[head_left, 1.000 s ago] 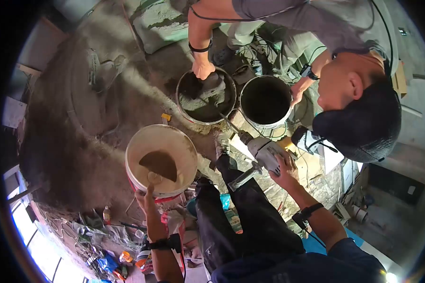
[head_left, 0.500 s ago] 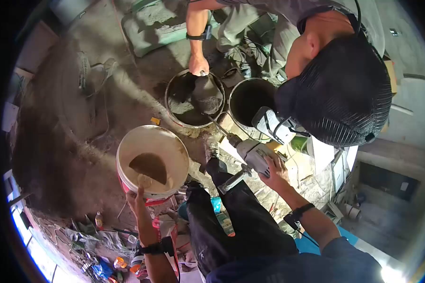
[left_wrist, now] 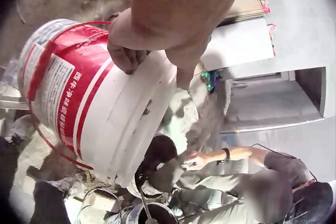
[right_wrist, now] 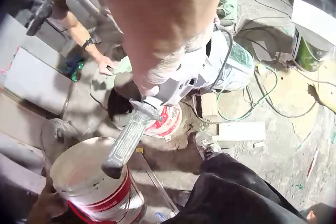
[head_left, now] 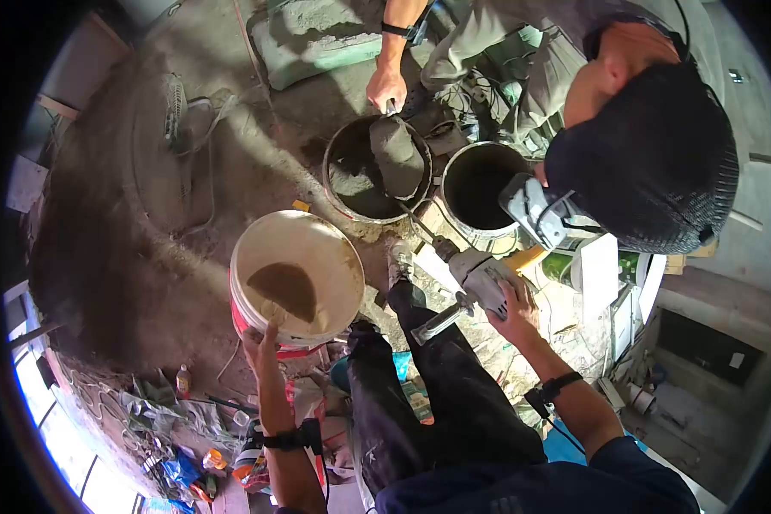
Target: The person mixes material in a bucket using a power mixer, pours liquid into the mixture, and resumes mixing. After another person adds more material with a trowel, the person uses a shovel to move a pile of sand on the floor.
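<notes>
My left hand (head_left: 263, 349) grips the rim of a white and red plastic bucket (left_wrist: 115, 113), which is tilted with brown, wet-looking material (head_left: 287, 291) pooled inside. In the left wrist view my fingers curl below the rim. My right hand (head_left: 516, 313) holds a grey power drill (head_left: 480, 276) with a side handle (right_wrist: 130, 141). Its long rod (head_left: 418, 224) reaches to the rim of a bucket of grey mortar (head_left: 327, 171). Over that bucket another person's hand (head_left: 387, 87) holds a trowel (head_left: 398, 158) loaded with mortar.
A dark bucket (head_left: 444, 193) stands beside the mortar bucket, near the other person's capped head (head_left: 647, 150). A full sack (head_left: 317, 51) lies beyond. Cables and boards (head_left: 600, 265) lie at right, loose clutter (head_left: 180, 467) at lower left.
The other person's hand has come up out of the mortar bucket with a loaded trowel, and their head has leaned in. Both my hands keep their holds on the bucket and the drill.
</notes>
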### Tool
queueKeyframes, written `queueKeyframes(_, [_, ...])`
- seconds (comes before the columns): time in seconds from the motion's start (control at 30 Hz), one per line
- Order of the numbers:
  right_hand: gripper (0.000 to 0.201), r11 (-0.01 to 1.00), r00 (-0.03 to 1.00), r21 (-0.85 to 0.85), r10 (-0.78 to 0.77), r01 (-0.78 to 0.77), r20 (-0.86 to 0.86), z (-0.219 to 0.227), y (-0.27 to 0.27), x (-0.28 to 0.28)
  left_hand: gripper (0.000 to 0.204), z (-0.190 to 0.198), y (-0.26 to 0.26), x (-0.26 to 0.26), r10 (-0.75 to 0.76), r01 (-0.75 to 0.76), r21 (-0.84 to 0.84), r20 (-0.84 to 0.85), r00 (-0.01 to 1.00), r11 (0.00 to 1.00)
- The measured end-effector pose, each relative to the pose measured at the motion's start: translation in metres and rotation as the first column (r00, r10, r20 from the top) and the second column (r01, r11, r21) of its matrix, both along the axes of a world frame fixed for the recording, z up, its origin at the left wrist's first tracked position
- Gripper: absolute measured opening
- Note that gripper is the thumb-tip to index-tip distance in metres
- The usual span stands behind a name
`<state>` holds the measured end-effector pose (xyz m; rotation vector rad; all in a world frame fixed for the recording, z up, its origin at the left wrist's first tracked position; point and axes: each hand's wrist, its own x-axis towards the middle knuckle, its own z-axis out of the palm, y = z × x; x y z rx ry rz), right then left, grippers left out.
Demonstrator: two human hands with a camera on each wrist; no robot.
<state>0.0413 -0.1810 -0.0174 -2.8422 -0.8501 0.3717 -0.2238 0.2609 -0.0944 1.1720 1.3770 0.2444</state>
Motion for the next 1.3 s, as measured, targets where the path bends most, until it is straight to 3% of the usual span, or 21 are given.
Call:
queueKeyframes(0.17, [0.073,0.998,1.000,-0.051,0.021,-0.021,0.009,0.002,0.001,0.002,0.045,0.010,-0.003,0.007,0.001,-0.001,-0.019,0.002,1.000,1.000])
queueKeyframes(0.27, [0.076,0.999,0.998,0.028,-0.018,0.020,-0.054,0.002,0.000,0.003,0.046,0.013,-0.002,0.011,0.023,-0.024,-0.049,-0.011,1.000,0.999])
queueKeyframes(0.4, [0.076,1.000,0.999,0.009,-0.015,0.015,-0.051,-0.005,-0.007,0.000,0.049,0.012,-0.003,0.013,-0.009,0.010,-0.016,0.034,0.999,1.000])
queueKeyframes(0.57, [0.077,1.000,0.999,0.002,-0.018,0.018,-0.049,-0.004,-0.003,0.001,0.041,0.032,0.000,0.042,-0.111,0.110,0.035,0.026,0.993,0.993])
queueKeyframes(0.73, [0.074,0.999,1.000,0.037,0.018,-0.019,0.021,-0.004,-0.005,0.002,0.037,0.028,0.006,0.082,-0.207,0.225,0.223,-0.099,0.973,0.949])
queueKeyframes(0.93, [0.071,0.999,1.000,0.048,-0.010,0.011,-0.010,-0.008,-0.007,0.003,0.049,0.022,0.000,0.139,-0.209,0.224,0.206,-0.091,0.974,0.953])
queueKeyframes(1.0, [0.070,0.998,1.000,0.063,-0.009,0.009,0.010,-0.010,-0.008,0.001,0.049,0.016,0.001,0.149,-0.259,0.294,0.247,-0.164,0.952,0.923])
queueKeyframes(1.03, [0.070,0.997,0.999,0.078,-0.007,0.004,0.038,-0.011,-0.009,0.001,0.048,0.021,0.000,0.153,-0.263,0.283,0.230,-0.112,0.958,0.931])
queueKeyframes(1.3, [0.070,0.991,1.000,0.133,0.007,-0.007,0.003,-0.010,-0.009,0.005,0.043,0.017,0.003,0.132,-0.271,0.287,0.185,-0.108,0.957,0.940])
